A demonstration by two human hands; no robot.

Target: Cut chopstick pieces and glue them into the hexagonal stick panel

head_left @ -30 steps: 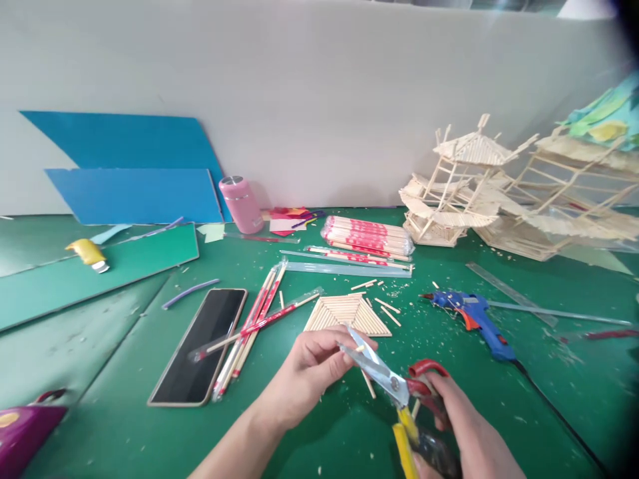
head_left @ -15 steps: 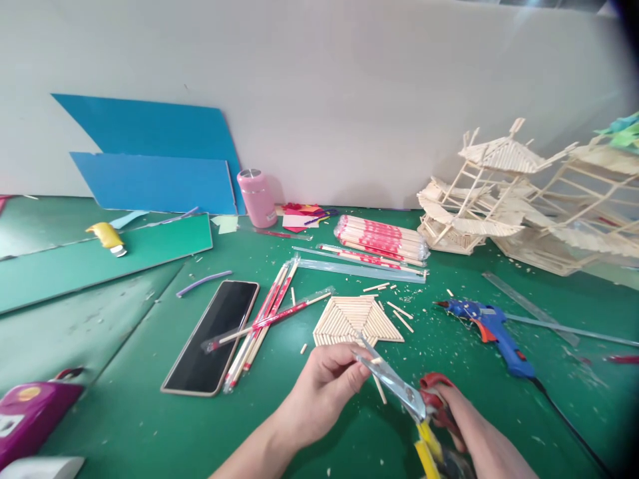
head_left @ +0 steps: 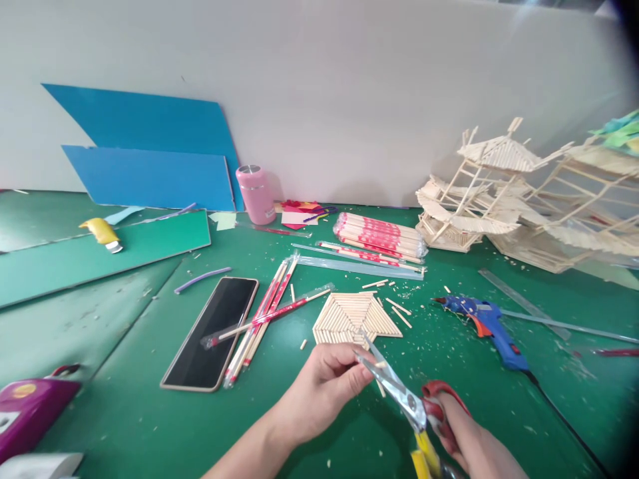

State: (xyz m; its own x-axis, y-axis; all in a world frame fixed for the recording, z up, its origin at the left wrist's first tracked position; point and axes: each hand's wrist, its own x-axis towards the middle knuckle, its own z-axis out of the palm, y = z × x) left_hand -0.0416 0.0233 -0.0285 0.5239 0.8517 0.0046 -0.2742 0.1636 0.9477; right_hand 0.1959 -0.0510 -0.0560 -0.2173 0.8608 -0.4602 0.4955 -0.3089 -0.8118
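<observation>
My left hand [head_left: 332, 389] is closed in a pinch, thumb against fingers, on a short thin wooden stick [head_left: 381, 388] whose held end is mostly hidden. Around the stick lie the parted blades of the scissors [head_left: 405, 398], pointing up and left to my left fingertips. My right hand [head_left: 466, 436] is wrapped about their red handle, with yellow on the other grip. Just beyond my left hand a flat panel of wooden sticks [head_left: 349, 316], laid in angled sections, rests on the green table [head_left: 339, 459].
Offcuts [head_left: 399, 309] surround the panel. A blue glue gun [head_left: 486, 322] with a cord lies right; stick-built pavilion models [head_left: 479, 193] stand behind. Left are wrapped chopsticks [head_left: 264, 313], a phone [head_left: 212, 336] and a yellow cutter [head_left: 101, 233]. A pink flask [head_left: 255, 196] stands by the wall.
The scissor blades are spread slightly wider, and the right hand has shifted a little. Less of the stick shows below the blades. The left hand keeps its pinch; the view has shifted slightly.
</observation>
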